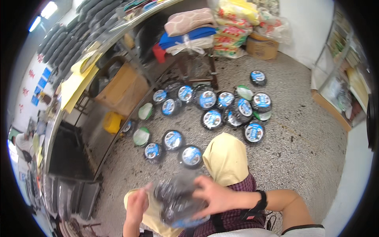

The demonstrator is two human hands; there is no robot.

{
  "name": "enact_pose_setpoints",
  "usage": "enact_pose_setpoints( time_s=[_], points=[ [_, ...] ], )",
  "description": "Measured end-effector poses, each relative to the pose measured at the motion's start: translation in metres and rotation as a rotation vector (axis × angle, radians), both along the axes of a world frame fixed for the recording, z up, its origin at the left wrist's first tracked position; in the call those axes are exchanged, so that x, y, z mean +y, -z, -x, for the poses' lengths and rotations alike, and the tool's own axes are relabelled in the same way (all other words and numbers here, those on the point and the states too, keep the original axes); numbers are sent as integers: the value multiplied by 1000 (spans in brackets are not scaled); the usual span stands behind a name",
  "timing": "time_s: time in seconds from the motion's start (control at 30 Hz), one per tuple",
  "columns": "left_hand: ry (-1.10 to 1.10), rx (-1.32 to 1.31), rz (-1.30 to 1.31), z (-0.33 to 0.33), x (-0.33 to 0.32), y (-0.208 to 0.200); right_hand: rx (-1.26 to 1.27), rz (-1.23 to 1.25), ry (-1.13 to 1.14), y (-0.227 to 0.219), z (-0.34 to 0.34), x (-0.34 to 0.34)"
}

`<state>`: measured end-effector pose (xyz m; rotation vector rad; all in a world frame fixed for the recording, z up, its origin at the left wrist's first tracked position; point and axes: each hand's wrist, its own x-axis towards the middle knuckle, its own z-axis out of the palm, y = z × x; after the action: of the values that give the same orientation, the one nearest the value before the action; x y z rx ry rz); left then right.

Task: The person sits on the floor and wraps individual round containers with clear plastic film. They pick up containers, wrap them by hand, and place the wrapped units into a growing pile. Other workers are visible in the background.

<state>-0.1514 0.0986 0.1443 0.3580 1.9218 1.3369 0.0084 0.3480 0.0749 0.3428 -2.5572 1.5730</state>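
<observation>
Over my lap is a clear plastic bag [177, 197] with several black round packs inside. My left hand [138, 204] is closed, pinching the bag's edge at its left side. With bent fingers, my right hand [215, 196] grips the bag from the right; the bag is somewhat blurred. Just past my knee, which a yellow cloth [226, 158] covers, lies a round black pack [191, 156] with a blue and white label. Several more like it, such as this labelled pack [173, 140], are spread over the floor. A few show green and white sides, one being a green-edged pack [142, 136].
A workbench [55, 122] runs along the left, stacked with dark rolled goods [83, 31]. Beneath it are a cardboard box [123, 90] and a yellow container [113, 122]. Ahead, a stool [197, 73] bears folded cloths. Colourful sacks [233, 29] stand behind, and shelving [343, 75] at right.
</observation>
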Motion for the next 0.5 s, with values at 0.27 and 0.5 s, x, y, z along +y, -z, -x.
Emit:
enact_pose_setpoints(
  time_s=[0.27, 0.5],
  points=[
    [623, 973, 422, -64, 32, -19, -599, 267, -101, 19, -13, -63],
    [463, 819, 196, -94, -1, -8, -767, 1655, 536, 1, -32, -47]
  ],
)
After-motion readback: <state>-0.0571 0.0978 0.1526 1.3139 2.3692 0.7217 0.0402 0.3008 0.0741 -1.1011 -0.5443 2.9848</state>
